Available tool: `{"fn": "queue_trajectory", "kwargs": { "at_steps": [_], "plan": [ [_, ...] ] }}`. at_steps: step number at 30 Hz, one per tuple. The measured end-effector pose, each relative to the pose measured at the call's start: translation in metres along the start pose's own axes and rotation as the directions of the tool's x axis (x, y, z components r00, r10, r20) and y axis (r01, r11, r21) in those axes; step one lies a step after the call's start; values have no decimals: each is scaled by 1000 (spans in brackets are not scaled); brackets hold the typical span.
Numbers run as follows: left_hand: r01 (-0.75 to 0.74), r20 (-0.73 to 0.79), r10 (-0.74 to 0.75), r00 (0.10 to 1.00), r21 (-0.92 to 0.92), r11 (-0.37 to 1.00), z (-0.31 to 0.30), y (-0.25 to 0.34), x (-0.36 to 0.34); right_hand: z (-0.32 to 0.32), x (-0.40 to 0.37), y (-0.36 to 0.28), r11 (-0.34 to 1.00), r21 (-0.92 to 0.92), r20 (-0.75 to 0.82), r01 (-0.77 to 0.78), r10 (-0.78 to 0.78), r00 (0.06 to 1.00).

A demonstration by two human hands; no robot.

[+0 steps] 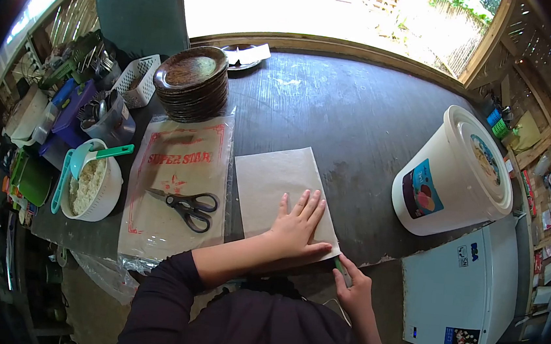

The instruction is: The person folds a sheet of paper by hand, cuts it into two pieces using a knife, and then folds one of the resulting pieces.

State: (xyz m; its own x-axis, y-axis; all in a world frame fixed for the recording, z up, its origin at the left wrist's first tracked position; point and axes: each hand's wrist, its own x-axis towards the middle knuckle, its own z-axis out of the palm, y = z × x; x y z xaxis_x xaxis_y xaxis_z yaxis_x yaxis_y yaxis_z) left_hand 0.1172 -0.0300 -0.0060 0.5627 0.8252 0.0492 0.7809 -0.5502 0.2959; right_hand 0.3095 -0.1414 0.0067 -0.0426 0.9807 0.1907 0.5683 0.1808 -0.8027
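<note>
My left hand (297, 229) lies flat with its fingers spread on a sheet of brown paper (269, 171), which looks folded or stacked. At the paper's near right corner, my right hand (354, 288) is closed around a slim green-handled tool (338, 265). Most of that tool is hidden by the fingers and the paper. To the left, black-handled scissors (194, 212) rest on a clear plastic pack of brown paper (163, 182) with red "SUPER STAR" print.
A stack of brown round plates (191, 83) stands behind the pack. At left, a white container of rice (107, 190) holds a green-handled scoop (97, 154), near utensil bins. A large white lidded bucket (442, 180) stands at right, above a white freezer (452, 286).
</note>
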Motion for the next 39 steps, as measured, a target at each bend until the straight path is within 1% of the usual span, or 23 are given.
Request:
{"fn": "queue_trajectory", "kwargs": {
  "at_steps": [5,8,17,19,20,22,23,25,26,28,32,34,35,37,38,39],
  "plan": [
    [1,18,-1,1000,9,1000,-3,0,0,-2,-5,0,1000,-9,6,-15,15,1000],
    [-7,-1,7,1000,-9,1000,-1,0,0,-4,-8,2,1000,-16,-3,-18,18,1000],
    [-16,-4,16,1000,32,999,4,-3,2,-19,-25,3,999,-18,3,-45,45,999],
    [-17,2,17,1000,33,999,2,-2,1,-24,-31,3,994,-38,24,-101,102,995],
    [-21,2,21,1000,32,999,2,-3,2,-23,-33,4,994,-39,21,-103,103,994],
    [-15,11,15,1000,47,999,2,-2,1,-23,-37,7,999,-21,-4,-39,39,999],
    [-17,8,17,1000,49,999,1,-2,1,-23,-38,7,999,-22,-7,-37,36,999],
    [-13,71,11,997,34,999,-1,-2,-1,-21,-43,5,998,9,-1,-55,55,998],
    [-17,72,15,997,37,999,-3,-2,-3,-19,-47,5,998,11,-6,-56,56,998],
    [-48,157,45,987,17,999,-6,-1,-8,-13,-53,8,998,36,21,-44,43,999],
    [-109,184,107,977,-1,994,-10,2,-22,-1,-58,12,999,37,51,-28,26,998],
    [-146,238,135,962,29,989,-15,3,-24,1,-56,12,999,31,76,13,-15,997],
    [-147,239,135,962,29,989,-16,2,-22,2,-55,11,999,32,75,12,-14,997],
    [-76,209,82,975,-36,996,-17,0,-18,4,-54,8,999,36,76,29,-32,997],
    [-77,208,83,975,-37,996,-14,-1,-18,5,-53,6,999,34,76,29,-32,997],
    [-62,139,62,988,-3,998,-8,-1,-18,6,-53,4,999,41,85,35,-38,996]
  ]
}}
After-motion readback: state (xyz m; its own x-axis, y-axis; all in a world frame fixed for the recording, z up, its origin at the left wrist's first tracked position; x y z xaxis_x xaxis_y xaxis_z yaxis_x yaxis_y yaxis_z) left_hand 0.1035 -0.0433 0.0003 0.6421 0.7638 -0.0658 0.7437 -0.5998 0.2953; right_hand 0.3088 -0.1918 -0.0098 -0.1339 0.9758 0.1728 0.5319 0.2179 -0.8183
